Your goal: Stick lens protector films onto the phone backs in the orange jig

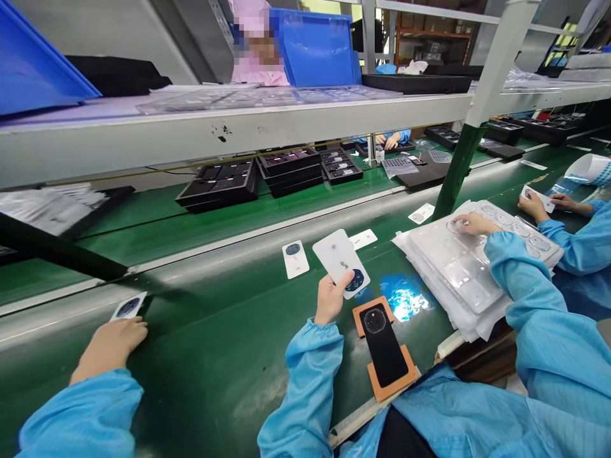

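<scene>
My left hand (330, 298) pinches a white phone-shaped card (337, 251) with dark camera circles printed near its lower end; the thumb lies over its face. My right hand (477, 224) reaches over a clear plastic tray (443, 254), its fingertips closed at the edge of a clear ring (453, 226). Several more clear rings sit in the tray's far side. In front of me a black phone (386, 346) with a round camera ring rests in an orange holder (403, 375). Blue shiny film (405, 298) lies beside the holder.
Smaller white cards (295, 259) lie on the green belt (214, 369). At left, a co-worker's hand (112, 340) holds a similar card; at right, another person's hands (534, 205) hold one too. A green-and-white post (461, 172) and overhead shelf (286, 127) stand ahead, with black trays (291, 172) below.
</scene>
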The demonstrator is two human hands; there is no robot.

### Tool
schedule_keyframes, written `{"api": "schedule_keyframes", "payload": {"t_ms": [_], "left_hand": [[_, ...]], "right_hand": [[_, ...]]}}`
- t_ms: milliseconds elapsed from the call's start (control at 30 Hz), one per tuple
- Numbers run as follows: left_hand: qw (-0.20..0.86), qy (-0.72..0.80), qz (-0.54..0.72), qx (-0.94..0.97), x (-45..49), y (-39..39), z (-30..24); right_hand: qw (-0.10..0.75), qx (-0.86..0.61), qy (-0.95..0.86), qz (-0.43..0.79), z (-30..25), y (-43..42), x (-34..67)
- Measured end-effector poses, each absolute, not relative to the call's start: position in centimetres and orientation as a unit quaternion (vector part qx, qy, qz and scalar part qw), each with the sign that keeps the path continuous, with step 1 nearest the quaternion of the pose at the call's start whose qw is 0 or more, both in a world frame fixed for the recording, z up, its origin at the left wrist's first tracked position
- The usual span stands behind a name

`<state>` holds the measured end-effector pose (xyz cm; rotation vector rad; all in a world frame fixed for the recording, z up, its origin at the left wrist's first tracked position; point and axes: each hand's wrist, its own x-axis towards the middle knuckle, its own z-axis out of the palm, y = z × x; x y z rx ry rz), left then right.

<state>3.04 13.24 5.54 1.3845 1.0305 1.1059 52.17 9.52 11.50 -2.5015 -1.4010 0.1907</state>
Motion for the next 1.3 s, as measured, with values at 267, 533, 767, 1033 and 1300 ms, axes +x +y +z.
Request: {"api": "schedule_keyframes", "payload": {"t_ms": [267, 533, 767, 1033, 1300], "left_hand": [[0.538, 0.437, 0.438, 0.573, 0.0, 8.6, 5.6], [0.491, 0.533, 0.599, 0.342, -1.0, 5.0, 0.4], [0.506, 0.499, 0.602, 0.364, -1.3, 4.3, 0.4], [0.513, 0.510, 0.610, 0.323, -1.7, 3.6, 1.3], [0.527, 0.505, 0.603, 0.323, -0.2, 3.8, 2.0]], "right_hand": [[0.214, -0.799, -0.560, 0.034, 12.5, 7.4, 49.7], [0.328, -0.560, -0.744, 0.161, 7.0, -3.6, 29.6], [0.276, -0.506, -0.817, -0.016, -1.3, -1.0, 21.0], [0.205, -0.486, -0.849, -0.007, -1.4, -1.9, 21.4], [0.169, -0.540, -0.824, 0.005, -0.5, -1.8, 19.9]]}}
